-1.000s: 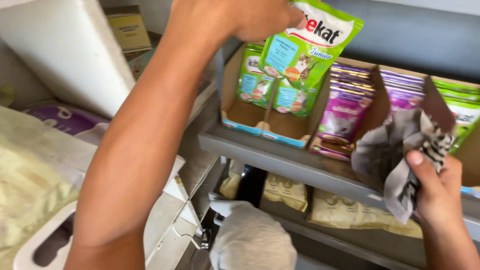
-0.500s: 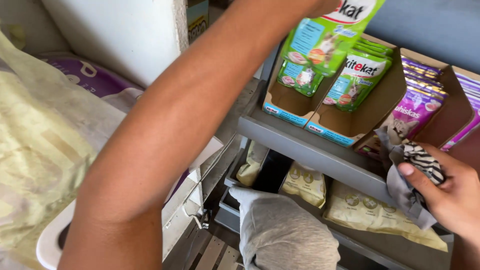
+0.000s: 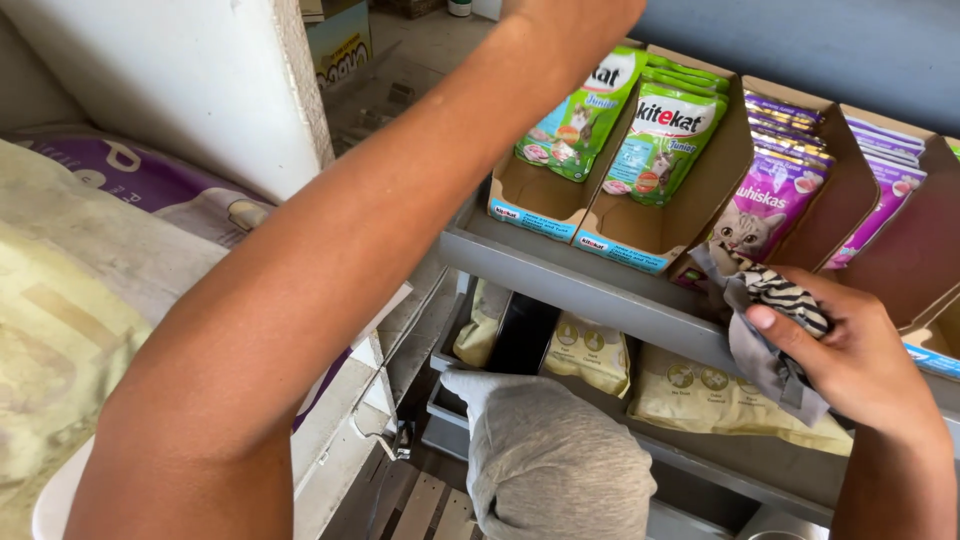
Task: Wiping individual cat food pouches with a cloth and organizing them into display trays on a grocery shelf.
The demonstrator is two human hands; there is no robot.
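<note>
Zebra-striped cloth (image 3: 775,330) bunched in the right hand (image 3: 850,365) at the near edge of a grey metal shelf (image 3: 590,290).
Its fingers (image 3: 790,325) are curled round the soft grey fabric, pressed just beside a purple cat-food pouch (image 3: 765,205) in an open cardboard tray (image 3: 650,235). The left hand (image 3: 570,20) reaches far up past glossy green pouches (image 3: 665,135), fingers out of view. Pale crinkled bags (image 3: 730,400) lie on the lower shelf; a white painted pillar (image 3: 190,90) stands left.
</note>
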